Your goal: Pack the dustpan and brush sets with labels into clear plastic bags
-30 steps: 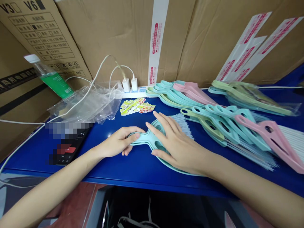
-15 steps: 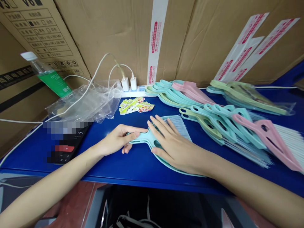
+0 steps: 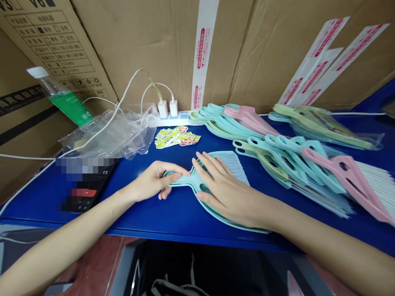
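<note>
A light-blue hand brush (image 3: 200, 179) lies in a matching dustpan (image 3: 212, 211) near the front of the blue table, handles pointing left. My left hand (image 3: 157, 181) is closed round the handle end, thumb on top and fingers beneath. Across the brush head rests my right hand (image 3: 224, 187), palm down with its fingers stretched out; it hides much of the brush and pan. Pale bristles show beyond its fingertips.
More brushes (image 3: 296, 160) in blue, green and pink lie at the right, with stacked dustpans (image 3: 231, 119) behind. A bagged set (image 3: 324, 125), label stickers (image 3: 175, 137), clear plastic bags (image 3: 114, 129), a phone (image 3: 92, 185), a bottle (image 3: 66, 100) and a power strip (image 3: 173, 121) surround the hands.
The brush and dustpan have tilted very slightly, the pan's right end dropping a little toward the table's front edge. My right hand's fingers have drawn closer together. My left hand keeps its hold.
</note>
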A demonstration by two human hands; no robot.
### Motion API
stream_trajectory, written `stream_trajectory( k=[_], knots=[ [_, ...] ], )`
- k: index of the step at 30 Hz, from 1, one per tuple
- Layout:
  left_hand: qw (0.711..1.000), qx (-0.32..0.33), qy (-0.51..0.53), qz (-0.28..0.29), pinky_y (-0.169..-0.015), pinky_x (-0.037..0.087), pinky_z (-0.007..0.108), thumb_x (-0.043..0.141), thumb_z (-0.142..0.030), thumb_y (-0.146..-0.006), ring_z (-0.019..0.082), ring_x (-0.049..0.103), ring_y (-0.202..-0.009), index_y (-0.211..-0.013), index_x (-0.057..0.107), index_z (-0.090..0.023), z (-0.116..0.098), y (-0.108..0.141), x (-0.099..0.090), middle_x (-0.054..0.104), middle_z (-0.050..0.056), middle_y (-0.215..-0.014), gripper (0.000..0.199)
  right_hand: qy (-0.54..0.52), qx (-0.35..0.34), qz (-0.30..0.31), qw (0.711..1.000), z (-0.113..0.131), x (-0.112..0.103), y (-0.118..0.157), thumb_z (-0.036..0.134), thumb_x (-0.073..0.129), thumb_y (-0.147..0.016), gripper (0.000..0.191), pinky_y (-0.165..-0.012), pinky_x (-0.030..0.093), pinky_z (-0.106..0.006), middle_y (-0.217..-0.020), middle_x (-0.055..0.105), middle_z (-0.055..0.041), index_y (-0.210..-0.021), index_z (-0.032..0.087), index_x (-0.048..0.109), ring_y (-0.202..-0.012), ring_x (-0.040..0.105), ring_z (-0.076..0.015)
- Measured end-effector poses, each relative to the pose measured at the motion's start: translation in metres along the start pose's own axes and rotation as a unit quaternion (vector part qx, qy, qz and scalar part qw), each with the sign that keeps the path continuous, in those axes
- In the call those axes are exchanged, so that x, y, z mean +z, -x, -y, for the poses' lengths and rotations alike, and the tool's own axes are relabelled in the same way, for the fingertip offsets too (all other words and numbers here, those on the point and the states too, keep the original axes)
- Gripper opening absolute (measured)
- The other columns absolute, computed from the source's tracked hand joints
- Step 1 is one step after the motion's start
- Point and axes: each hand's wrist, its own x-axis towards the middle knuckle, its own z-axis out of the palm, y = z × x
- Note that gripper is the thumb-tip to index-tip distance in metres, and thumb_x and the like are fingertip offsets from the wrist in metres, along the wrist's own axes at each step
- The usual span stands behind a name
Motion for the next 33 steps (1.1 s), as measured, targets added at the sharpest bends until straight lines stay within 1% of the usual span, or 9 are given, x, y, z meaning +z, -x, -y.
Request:
stream_trajectory(
  k=[3,7,13,17,20,22,27,31,33],
  knots=[
    [1.0,-0.001,-0.005,0.01,-0.034,0.031,0.014,0.066,-0.047,-0.084,0.006,0.044,-0.035,-0.116,0.069,-0.011,-0.001,0.0,0.0,0.046,-0.009,-0.043,0.048,-0.01,0.008,0.008,1.0,-0.005,-0.005,0.001,0.053,0.027,-0.102,0.074,-0.118,0.02,-0.058,-0.163,0.015,-0.0243,-0.156,0.002,0.023,-0.151,0.003,-0.0346],
    [1.0,0.001,-0.019,0.017,-0.035,0.029,0.015,0.06,-0.045,-0.088,0.005,0.041,-0.036,-0.127,0.06,-0.012,-0.001,0.0,0.0,0.043,-0.01,-0.05,0.052,-0.018,0.031,0.01,0.999,-0.017,-0.015,0.004,0.052,0.026,-0.102,0.07,-0.116,0.023,-0.061,-0.164,0.017,-0.0202,-0.157,0.009,0.026,-0.151,0.006,-0.0332],
    [0.998,0.01,-0.061,0.008,-0.039,0.031,0.015,0.052,-0.042,-0.092,0.004,0.039,-0.04,-0.123,0.056,-0.015,0.001,0.002,-0.003,0.038,-0.01,-0.061,0.042,-0.002,0.045,0.012,0.999,-0.022,-0.022,0.006,0.049,0.03,-0.101,0.065,-0.114,0.028,-0.063,-0.163,0.022,-0.0197,-0.155,0.012,0.032,-0.15,0.014,-0.0353],
    [0.996,0.012,-0.093,0.002,-0.042,0.035,0.017,0.049,-0.041,-0.092,0.005,0.041,-0.045,-0.122,0.056,-0.016,-0.001,0.003,-0.006,0.043,-0.007,-0.068,0.04,0.044,0.054,-0.011,0.998,-0.025,-0.024,0.004,0.046,0.033,-0.1,0.062,-0.11,0.038,-0.057,-0.158,0.034,-0.02,-0.152,0.011,0.038,-0.146,0.03,-0.0349],
    [0.991,0.004,-0.13,-0.012,-0.046,0.038,0.019,0.045,-0.04,-0.092,0.008,0.041,-0.051,-0.12,0.058,-0.017,-0.005,0.004,-0.008,0.05,-0.003,-0.075,0.039,0.094,0.066,-0.04,0.993,-0.03,-0.026,0.001,0.036,0.035,-0.1,0.055,-0.101,0.049,-0.051,-0.146,0.053,-0.0189,-0.148,0.012,0.046,-0.133,0.05,-0.0325],
    [0.985,0.001,-0.173,-0.025,-0.049,0.041,0.02,0.042,-0.039,-0.091,0.01,0.044,-0.057,-0.115,0.061,-0.018,-0.008,0.004,-0.009,0.056,0.0,-0.081,0.037,0.118,0.068,-0.049,0.99,-0.033,-0.027,0.0,0.03,0.035,-0.099,0.051,-0.094,0.054,-0.047,-0.137,0.061,-0.0175,-0.145,0.012,0.05,-0.123,0.059,-0.0308],
    [0.941,0.02,-0.335,-0.054,-0.067,0.045,0.027,0.037,-0.033,-0.088,0.015,0.055,-0.07,-0.087,0.064,-0.019,-0.013,0.006,-0.013,0.063,0.0,-0.079,0.03,0.15,0.077,-0.063,0.984,-0.036,-0.029,-0.001,0.019,0.039,-0.096,0.046,-0.079,0.057,-0.043,-0.126,0.066,-0.0171,-0.138,0.012,0.056,-0.108,0.065,-0.0305],
    [0.874,0.018,-0.475,-0.097,-0.076,0.047,0.035,0.034,-0.026,-0.082,0.02,0.06,-0.078,-0.08,0.06,-0.02,-0.014,0.007,-0.016,0.066,0.002,-0.08,0.027,0.147,0.09,-0.066,0.983,-0.037,-0.029,-0.004,0.012,0.043,-0.093,0.044,-0.075,0.055,-0.038,-0.114,0.07,-0.0138,-0.132,0.016,0.062,-0.099,0.067,-0.028],
    [0.846,0.032,-0.523,-0.091,-0.08,0.049,0.037,0.032,-0.023,-0.081,0.022,0.061,-0.084,-0.075,0.059,-0.02,-0.016,0.006,-0.018,0.067,0.004,-0.081,0.028,0.134,0.092,-0.073,0.984,-0.038,-0.028,-0.006,0.008,0.044,-0.091,0.045,-0.076,0.054,-0.036,-0.108,0.071,-0.0119,-0.13,0.018,0.065,-0.095,0.068,-0.0261]
  ],
)
